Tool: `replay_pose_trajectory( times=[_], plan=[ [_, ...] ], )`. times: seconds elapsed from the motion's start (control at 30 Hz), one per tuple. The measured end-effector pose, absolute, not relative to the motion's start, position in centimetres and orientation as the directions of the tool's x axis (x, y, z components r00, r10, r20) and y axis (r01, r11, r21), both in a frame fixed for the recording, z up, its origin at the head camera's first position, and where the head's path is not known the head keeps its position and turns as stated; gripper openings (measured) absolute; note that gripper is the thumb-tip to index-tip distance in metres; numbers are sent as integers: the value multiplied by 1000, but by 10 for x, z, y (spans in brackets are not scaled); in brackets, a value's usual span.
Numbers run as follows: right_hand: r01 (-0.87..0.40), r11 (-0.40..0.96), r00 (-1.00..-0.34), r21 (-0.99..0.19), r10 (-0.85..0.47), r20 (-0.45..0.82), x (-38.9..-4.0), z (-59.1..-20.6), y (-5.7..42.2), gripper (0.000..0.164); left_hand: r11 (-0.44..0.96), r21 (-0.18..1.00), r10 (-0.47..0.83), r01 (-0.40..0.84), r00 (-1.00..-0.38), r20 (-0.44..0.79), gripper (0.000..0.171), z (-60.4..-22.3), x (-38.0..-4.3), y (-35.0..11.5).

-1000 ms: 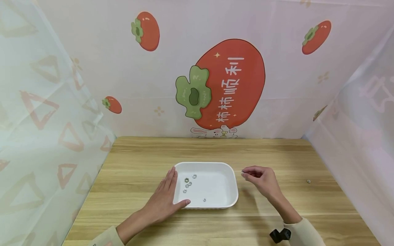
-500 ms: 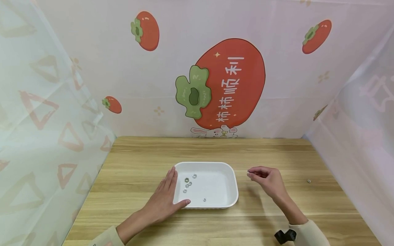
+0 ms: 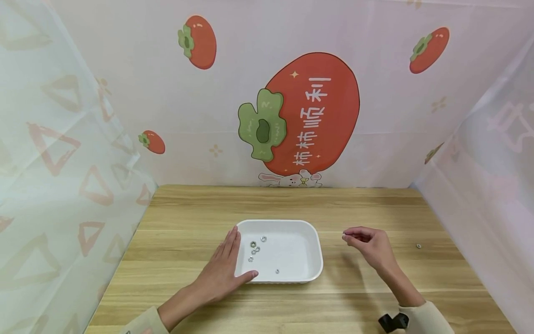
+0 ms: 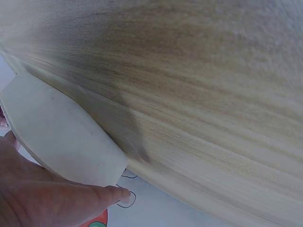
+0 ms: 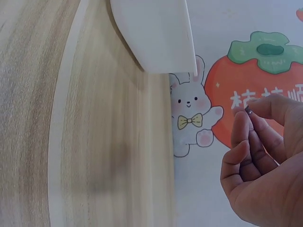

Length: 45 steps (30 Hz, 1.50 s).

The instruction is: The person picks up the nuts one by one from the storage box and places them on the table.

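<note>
A white rectangular tray (image 3: pixel 292 255) sits mid-table with several small metal nuts (image 3: pixel 253 252) in it, mostly toward its left side; one nut (image 3: pixel 253 244) looks darker and greenish. My left hand (image 3: pixel 223 271) rests on the tray's left end, fingers straight along the rim and thumb over the front edge. To the right of the tray, my right hand (image 3: pixel 369 246) is raised over the table, its shadow below. Thumb and index finger pinch a small metal nut (image 5: pixel 248 109), mostly hidden by the fingertips in the right wrist view.
Another small nut (image 3: pixel 418 246) lies on the wooden table (image 3: pixel 292 311), to the right of my right hand. A printed cloth (image 3: pixel 375 139) hangs behind the table, and more cloth hangs along both sides. A black device (image 3: pixel 393 322) sits at the right sleeve.
My right hand has moved steadily to the right, away from the tray, with the nut still pinched. The left hand, the tray and the nuts in it have stayed put.
</note>
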State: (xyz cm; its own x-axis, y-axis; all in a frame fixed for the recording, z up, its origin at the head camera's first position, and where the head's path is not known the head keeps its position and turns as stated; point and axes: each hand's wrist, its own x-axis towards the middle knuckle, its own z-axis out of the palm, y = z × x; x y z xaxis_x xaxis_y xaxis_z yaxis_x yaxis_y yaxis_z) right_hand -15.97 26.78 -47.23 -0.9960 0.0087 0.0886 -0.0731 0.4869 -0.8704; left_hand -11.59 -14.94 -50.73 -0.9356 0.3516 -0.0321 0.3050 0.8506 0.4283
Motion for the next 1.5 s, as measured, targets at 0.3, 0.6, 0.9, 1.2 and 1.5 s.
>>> replay_pose_trajectory(
  times=[0.3,0.6,0.9,1.2,1.5],
  plan=[
    [-57,478,-997,-877,13,72,-159,-472,276,20,850,428,348,305,-937,-23,118,-508,-116,-149],
    [-63,498,-997,-865,10,78,-159,-472,288,22,839,431,350,331,-936,38,115,-507,-115,-148],
    [-59,512,-997,-857,17,79,-160,-473,300,22,839,431,355,332,-935,29,115,-508,-116,-149],
    [-33,528,-998,-848,30,58,-162,-476,315,26,839,429,347,334,-936,52,115,-507,-114,-148],
    [2,556,-997,-831,68,43,-160,-478,331,30,842,427,348,330,-937,38,115,-507,-114,-148]
  ],
)
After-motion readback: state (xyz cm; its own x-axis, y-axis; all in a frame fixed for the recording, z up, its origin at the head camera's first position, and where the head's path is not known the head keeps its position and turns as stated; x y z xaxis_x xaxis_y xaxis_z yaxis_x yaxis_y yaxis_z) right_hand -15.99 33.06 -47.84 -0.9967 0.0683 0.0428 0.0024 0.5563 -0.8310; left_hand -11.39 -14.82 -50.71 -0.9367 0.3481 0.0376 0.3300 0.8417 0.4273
